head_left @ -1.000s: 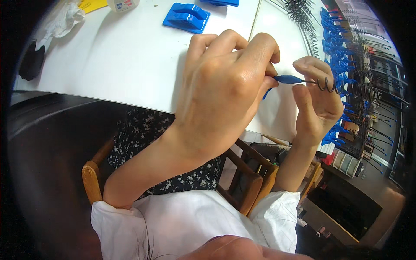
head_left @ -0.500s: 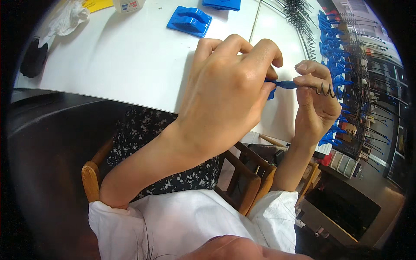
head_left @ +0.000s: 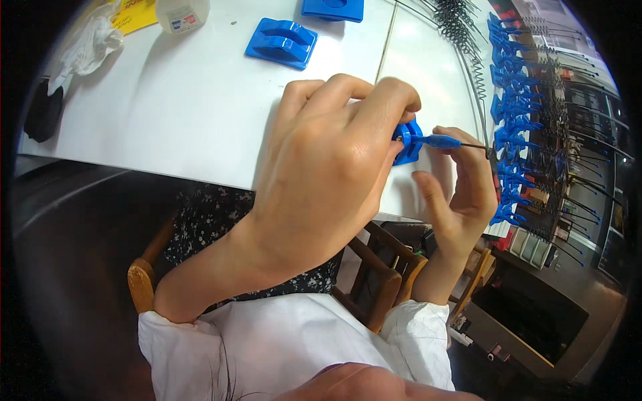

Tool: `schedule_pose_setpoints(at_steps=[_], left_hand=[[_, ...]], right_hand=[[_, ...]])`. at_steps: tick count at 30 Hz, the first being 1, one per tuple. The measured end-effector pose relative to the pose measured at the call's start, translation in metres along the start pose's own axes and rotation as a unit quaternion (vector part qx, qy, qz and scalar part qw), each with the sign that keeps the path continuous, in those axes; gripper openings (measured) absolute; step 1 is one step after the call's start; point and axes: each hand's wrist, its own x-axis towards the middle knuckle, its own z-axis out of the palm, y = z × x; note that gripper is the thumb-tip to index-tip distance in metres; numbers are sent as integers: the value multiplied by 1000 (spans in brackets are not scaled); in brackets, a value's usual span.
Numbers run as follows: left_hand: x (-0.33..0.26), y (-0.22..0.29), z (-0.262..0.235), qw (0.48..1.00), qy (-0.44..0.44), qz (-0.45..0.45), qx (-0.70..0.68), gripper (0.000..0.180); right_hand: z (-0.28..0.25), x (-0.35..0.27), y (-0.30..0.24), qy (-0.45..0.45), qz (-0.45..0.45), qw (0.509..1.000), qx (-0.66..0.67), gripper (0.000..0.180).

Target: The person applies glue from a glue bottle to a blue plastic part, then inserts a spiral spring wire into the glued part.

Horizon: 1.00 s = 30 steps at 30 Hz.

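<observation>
Left hand (head_left: 334,150): one, back uppermost, at the centre of the near bench edge; thumb and fingers closed on a blue base, the other fingers curled. Blue base (head_left: 410,155): one, held at the right of the left hand's fingertips, partly hidden by them. Blue sleeve (head_left: 443,141): one, slender, tapered, extending rightward from the blue base. Black wire (head_left: 473,146): one, running out of the sleeve's right end and passing over the right hand.

Right hand (head_left: 461,184): one, to the right of the left; thumb and fingers spread apart, the fingers just beside the sleeve and wire; contact with them cannot be told.

Bench (head_left: 194,100): white, with a seam running near to far. Arched blue piece (head_left: 281,43): one, lying beyond the left hand. Second blue piece (head_left: 332,9): one, farther off and to the right.

Far left: translucent bottle (head_left: 182,15) with a label; yellow sheet (head_left: 139,17); crumpled white wrapping (head_left: 90,41); black object (head_left: 44,110), kind unclear, at the left end.

Far right: bundle of black coiled wires (head_left: 458,25). Right edge: row of blue pieces (head_left: 511,113), many, closely set, with black coils beyond.
</observation>
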Motion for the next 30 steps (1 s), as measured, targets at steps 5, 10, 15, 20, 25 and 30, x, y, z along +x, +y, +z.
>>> schedule_pose_setpoints(at_steps=[5,10,15,20,25,30], left_hand=[[-6,0,0,1000,-27,-6,-3,33],[-5,0,-4,999,-33,-16,-9,34],[-6,-4,-5,999,-25,-16,-17,34],[-6,0,-10,997,-35,-48,-46,30],[-22,8,-40,965,-73,-105,-229,36],[-58,13,-68,783,-30,-256,-566,49]], right_hand=[[15,1,-8,24,5,1000,16,52],[19,-2,-8,40,28,996,70,52],[20,-3,-8,31,28,996,83,53],[16,-7,0,70,2,994,85,57],[-3,-49,-20,208,60,925,313,58],[20,-75,-52,54,125,798,586,68]])
